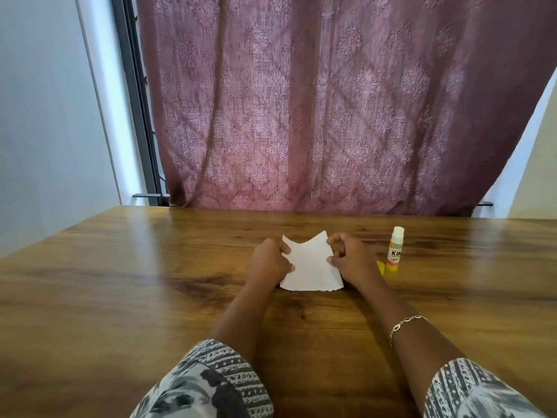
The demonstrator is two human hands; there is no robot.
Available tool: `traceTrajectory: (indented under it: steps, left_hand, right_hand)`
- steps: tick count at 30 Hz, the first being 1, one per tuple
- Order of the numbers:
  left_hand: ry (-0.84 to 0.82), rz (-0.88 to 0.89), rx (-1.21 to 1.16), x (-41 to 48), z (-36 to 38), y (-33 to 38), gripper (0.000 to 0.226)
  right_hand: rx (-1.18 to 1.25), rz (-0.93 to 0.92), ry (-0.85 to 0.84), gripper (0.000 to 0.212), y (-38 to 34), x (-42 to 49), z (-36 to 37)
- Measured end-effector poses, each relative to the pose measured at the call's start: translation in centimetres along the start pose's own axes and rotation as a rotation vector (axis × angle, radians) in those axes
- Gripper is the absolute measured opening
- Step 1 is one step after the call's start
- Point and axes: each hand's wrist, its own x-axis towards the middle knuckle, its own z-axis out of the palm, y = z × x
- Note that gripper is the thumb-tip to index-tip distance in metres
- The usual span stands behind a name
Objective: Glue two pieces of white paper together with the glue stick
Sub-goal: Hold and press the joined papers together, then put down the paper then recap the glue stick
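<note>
White paper [310, 267] rests on the wooden table [150, 282], its far corners lifted and its near edge ragged. I cannot tell whether it is one sheet or two stacked. My left hand [269, 260] grips its left edge with thumb on top. My right hand [351, 259] pinches its right edge and upper right corner. The glue stick [395, 249], white-topped with a yellow label, stands upright to the right of my right hand, apart from it. A yellow piece [381, 267], perhaps its cap, lies beside its base.
A patterned mauve curtain [316, 116] hangs behind the table's far edge. A dark window frame [141, 116] and a white wall are at the left. A bracelet [404, 324] circles my right wrist.
</note>
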Motion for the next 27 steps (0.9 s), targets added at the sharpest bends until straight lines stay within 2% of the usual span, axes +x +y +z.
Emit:
traceTrajectory:
  steps: [5, 18, 20, 23, 27]
  left_hand:
    - [-0.061, 0.026, 0.185, 0.6, 0.3, -0.6, 0.039]
    - [-0.095, 0.042, 0.505, -0.1, -0.6, -0.2, 0.037]
    - [-0.064, 0.107, 0.521, -0.4, -0.4, 0.0, 0.039]
    - [0.058, 0.237, 0.490, -0.9, 0.2, 0.7, 0.042]
    - [0.103, 0.332, 0.447, -1.4, 0.8, 1.3, 0.045]
  right_hand:
    - [-0.121, 0.006, -0.072, 0.022, 0.9, 0.4, 0.9]
    - [-0.352, -0.021, -0.121, 0.025, 0.2, 0.1, 0.7]
    - [-0.347, -0.094, -0.072, 0.023, -0.2, -0.3, -0.1]
    - [-0.210, -0.246, 0.099, 0.009, -0.6, -1.2, -2.7]
    - [-0.123, -0.386, 0.337, 0.012, 1.1, -1.9, -6.2]
